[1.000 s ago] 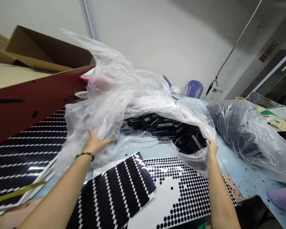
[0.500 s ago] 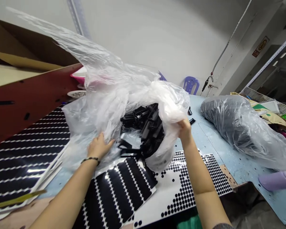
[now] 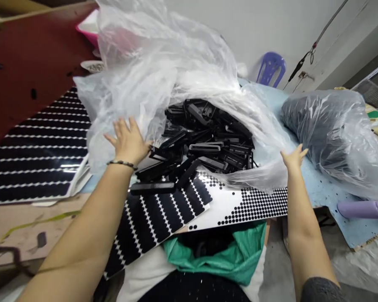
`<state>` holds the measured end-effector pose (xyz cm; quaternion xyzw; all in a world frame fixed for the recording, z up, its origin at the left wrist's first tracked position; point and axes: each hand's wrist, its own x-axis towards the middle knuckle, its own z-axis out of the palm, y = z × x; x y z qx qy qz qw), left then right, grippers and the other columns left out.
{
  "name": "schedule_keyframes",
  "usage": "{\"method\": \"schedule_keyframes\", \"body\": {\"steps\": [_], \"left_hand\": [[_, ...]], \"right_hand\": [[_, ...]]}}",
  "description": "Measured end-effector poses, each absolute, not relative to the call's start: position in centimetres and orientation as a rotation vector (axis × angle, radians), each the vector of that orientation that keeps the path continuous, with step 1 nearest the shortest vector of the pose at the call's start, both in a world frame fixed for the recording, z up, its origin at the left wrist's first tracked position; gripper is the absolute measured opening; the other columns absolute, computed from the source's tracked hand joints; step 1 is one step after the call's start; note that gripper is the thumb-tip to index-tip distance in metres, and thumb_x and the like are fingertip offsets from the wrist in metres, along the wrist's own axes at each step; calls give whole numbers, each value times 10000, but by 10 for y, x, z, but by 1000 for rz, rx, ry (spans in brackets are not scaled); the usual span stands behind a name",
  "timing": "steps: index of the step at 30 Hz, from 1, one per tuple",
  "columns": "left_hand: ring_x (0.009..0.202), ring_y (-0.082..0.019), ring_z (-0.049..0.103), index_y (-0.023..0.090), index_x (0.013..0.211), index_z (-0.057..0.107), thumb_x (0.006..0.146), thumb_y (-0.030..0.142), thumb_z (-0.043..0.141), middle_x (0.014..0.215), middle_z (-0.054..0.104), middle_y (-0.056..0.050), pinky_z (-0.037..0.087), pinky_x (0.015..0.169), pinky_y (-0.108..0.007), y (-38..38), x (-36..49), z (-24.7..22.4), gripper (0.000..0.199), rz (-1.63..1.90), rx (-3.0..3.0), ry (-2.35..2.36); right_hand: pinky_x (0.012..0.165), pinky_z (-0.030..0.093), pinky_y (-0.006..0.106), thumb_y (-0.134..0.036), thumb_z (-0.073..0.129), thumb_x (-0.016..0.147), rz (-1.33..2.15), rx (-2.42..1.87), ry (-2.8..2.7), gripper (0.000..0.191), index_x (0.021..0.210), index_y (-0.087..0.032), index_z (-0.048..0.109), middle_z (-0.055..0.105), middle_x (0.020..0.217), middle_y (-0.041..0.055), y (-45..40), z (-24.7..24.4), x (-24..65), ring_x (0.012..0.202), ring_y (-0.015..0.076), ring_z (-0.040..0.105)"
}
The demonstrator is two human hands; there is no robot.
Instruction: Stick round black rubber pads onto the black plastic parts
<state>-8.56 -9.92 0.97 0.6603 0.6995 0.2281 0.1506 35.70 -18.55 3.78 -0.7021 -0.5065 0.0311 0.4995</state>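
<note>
A large clear plastic bag [image 3: 189, 67] lies wide open on the table, its mouth facing me. Black plastic parts [image 3: 208, 147] fill the opening and spill onto the sheets in front. My left hand [image 3: 127, 140] rests against the bag's left side, fingers spread, a dark beaded bracelet on the wrist. At the bag's right edge is my right hand [image 3: 294, 158], fingers apart and holding nothing. Beneath the parts lie a black sheet with wavy white lines [image 3: 159, 214] and a white sheet with black dots [image 3: 255, 205].
On the right are a filled plastic bag [image 3: 330, 134] and a purple bottle [image 3: 362, 209]. A green sack [image 3: 245, 256] hangs open below the table's front edge. At the left stand a red-brown board [image 3: 34, 63] and striped sheets [image 3: 40, 147]. A purple chair [image 3: 271, 69] is behind.
My right hand has let go of the bag and moved right. The bag's mouth is wider and lower, and more black parts show, spread toward me. The view has tilted down.
</note>
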Motion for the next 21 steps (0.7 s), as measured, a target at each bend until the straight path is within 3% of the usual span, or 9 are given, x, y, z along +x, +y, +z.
{"method": "schedule_keyframes", "body": {"steps": [2, 4, 6, 8, 10, 13, 17, 21], "left_hand": [[1444, -369, 233, -17, 1415, 308, 871, 213, 481, 1534, 276, -284, 191, 1138, -589, -108, -78, 16, 615, 891, 1985, 1935], [1336, -282, 432, 34, 1326, 460, 895, 188, 416, 1412, 492, -212, 294, 1134, -448, -119, -59, 14, 460, 1008, 2153, 1643], [1195, -232, 563, 115, 1236, 570, 908, 200, 391, 1273, 629, -135, 406, 1049, -360, -130, -32, 4, 383, 824, 2330, 1235], [1186, -229, 579, 177, 1235, 593, 886, 161, 405, 1294, 634, -95, 439, 1004, -350, -137, -3, -11, 397, 476, 2476, 988], [1204, -245, 568, 171, 1271, 573, 846, 68, 390, 1326, 613, -114, 444, 975, -374, -139, 20, -26, 474, 261, 2593, 945], [1164, -290, 572, 138, 1286, 560, 811, 22, 401, 1285, 614, -171, 446, 913, -419, -136, 37, -37, 515, 150, 2724, 1068], [1141, -347, 546, 119, 1122, 641, 766, 103, 538, 1207, 609, -204, 433, 904, -468, -128, 36, -36, 371, 179, 2732, 1168], [1278, -340, 455, 155, 1065, 622, 712, 256, 671, 1370, 519, -163, 366, 1047, -481, -122, 27, -28, 371, 572, 2530, 1080]], "right_hand": [[1131, 244, 543, -346, 640, 814, -160, -1817, -1287, 487, 1245, -160, 508, 435, 1383, 203, -204, 22, 334, 1415, 367, 252], [1133, 261, 566, -326, 544, 884, -85, -1723, -1739, 499, 1344, -160, 446, 444, 1400, 200, -223, 2, 300, 1368, 339, 359], [1102, 360, 504, -298, 673, 798, 80, -1615, -2032, 420, 1208, -264, 590, 607, 1262, 87, -236, -20, 268, 1218, 280, 525], [1113, 324, 535, -140, 601, 829, 202, -1565, -2386, 325, 1120, -275, 654, 678, 1138, 66, -241, -37, 251, 1117, 249, 563], [1109, 311, 540, -28, 491, 849, 204, -1607, -2527, 367, 1039, -267, 694, 704, 978, 55, -235, -44, 253, 989, 223, 572], [1098, 290, 551, -19, 427, 879, 58, -1828, -2407, 385, 994, -242, 719, 678, 889, 73, -221, -39, 276, 907, 232, 544], [1049, 315, 560, -28, 427, 872, -10, -2114, -2186, 372, 1074, -183, 699, 651, 1000, 144, -225, -32, 285, 979, 289, 526], [929, 432, 466, -131, 432, 903, 62, -2073, -1911, 307, 1130, -159, 637, 613, 1094, 162, -257, -41, 250, 1013, 295, 539]]}}
